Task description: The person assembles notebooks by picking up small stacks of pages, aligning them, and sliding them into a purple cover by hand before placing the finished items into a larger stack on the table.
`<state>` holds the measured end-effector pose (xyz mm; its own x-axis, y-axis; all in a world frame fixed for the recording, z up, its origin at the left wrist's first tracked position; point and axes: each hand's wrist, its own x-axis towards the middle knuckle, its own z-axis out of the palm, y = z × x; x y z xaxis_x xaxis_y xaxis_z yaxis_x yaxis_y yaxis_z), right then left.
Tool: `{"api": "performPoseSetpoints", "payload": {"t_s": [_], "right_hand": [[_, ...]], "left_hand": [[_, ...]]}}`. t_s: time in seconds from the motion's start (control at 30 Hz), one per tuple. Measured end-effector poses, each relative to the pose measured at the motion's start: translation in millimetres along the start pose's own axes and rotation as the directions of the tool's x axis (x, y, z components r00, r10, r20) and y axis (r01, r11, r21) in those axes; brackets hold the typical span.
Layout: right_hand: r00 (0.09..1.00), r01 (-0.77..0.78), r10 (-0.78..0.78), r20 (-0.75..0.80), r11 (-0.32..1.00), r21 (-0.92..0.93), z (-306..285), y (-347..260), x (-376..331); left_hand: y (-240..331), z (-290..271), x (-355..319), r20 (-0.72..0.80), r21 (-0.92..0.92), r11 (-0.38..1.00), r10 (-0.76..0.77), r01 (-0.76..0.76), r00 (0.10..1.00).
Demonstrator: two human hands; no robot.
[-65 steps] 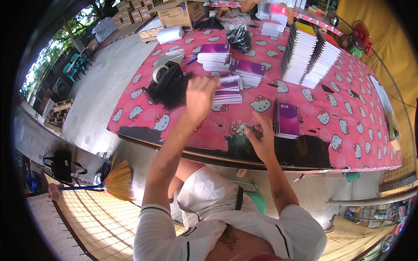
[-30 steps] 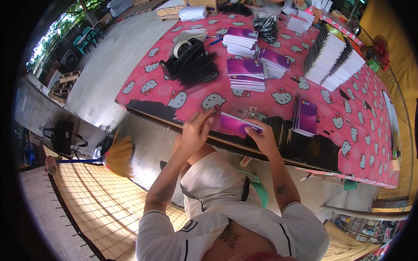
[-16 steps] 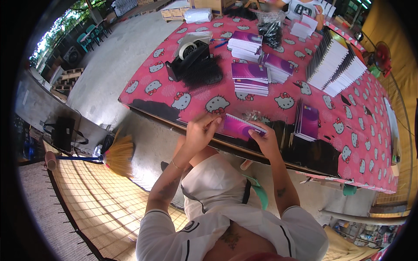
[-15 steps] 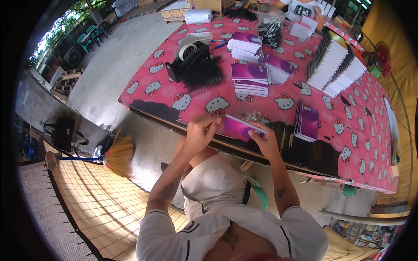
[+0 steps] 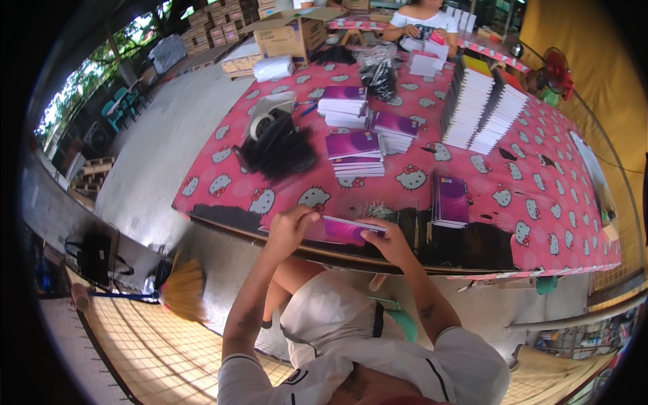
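My right hand [image 5: 387,240] grips the right end of a small purple spiral notebook [image 5: 343,229] at the table's near edge, thumb on top of its cover. Close to the notebook's left end, my left hand [image 5: 290,228] is closed in a pinch; whatever its fingertips hold is too small to make out. To the right, a few purple spiral notebooks [image 5: 451,200] lie together by the dark worn patch. Beyond my hands stand stacks of purple-covered notebooks [image 5: 355,146].
Left on the pink patterned table [image 5: 297,179] are a black tape dispenser [image 5: 270,128] and a heap of thin black strands [image 5: 287,156]. Tall notebook stacks [image 5: 466,108], a clear bag of black items [image 5: 378,74] and a co-worker [image 5: 425,30] are farther back. A broom [image 5: 182,291] lies lower left.
The view has tilted up, showing more of the far side and the co-worker. My right hand still holds the notebook; my left hand stays pinched by its left end.
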<state>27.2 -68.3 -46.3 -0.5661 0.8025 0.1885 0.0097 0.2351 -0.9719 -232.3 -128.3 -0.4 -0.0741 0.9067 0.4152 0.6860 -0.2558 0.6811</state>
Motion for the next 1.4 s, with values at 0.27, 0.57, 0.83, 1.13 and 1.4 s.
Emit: {"api": "performPoseSetpoints", "payload": {"t_s": [0.27, 0.57, 0.83, 1.13, 1.4], "right_hand": [[0.999, 0.028, -0.027, 0.020, 0.999, -0.031, -0.1, -3.3, -5.9], [0.984, 0.011, 0.015, -0.179, 0.990, 0.142, 25.9, -22.4, -18.2], [0.985, 0.053, -0.042, -0.167, 0.996, 0.065, 18.6, -14.5, -18.7], [0.988, 0.112, -0.112, -0.107, 0.994, -0.008, 8.7, -30.2, -16.1], [0.975, -0.013, 0.067, -0.211, 0.970, 0.245, 14.4, -40.1, -18.6]], "left_hand": [[0.8, -9.2, 5.5, 0.325, -0.076, 0.992, 0.124, -0.104, 0.938], [29.5, 34.3, -19.3, 0.075, 0.692, 0.684, 0.251, -0.231, 0.965], [30.5, 8.5, -0.3, 0.062, 0.366, 0.880, 0.303, -0.304, 0.951], [50.1, -1.6, 1.2, 0.130, 0.466, 0.805, 0.349, -0.367, 0.928], [34.1, 52.0, -48.9, 0.132, 0.692, 0.647, 0.323, -0.321, 0.937]]}}
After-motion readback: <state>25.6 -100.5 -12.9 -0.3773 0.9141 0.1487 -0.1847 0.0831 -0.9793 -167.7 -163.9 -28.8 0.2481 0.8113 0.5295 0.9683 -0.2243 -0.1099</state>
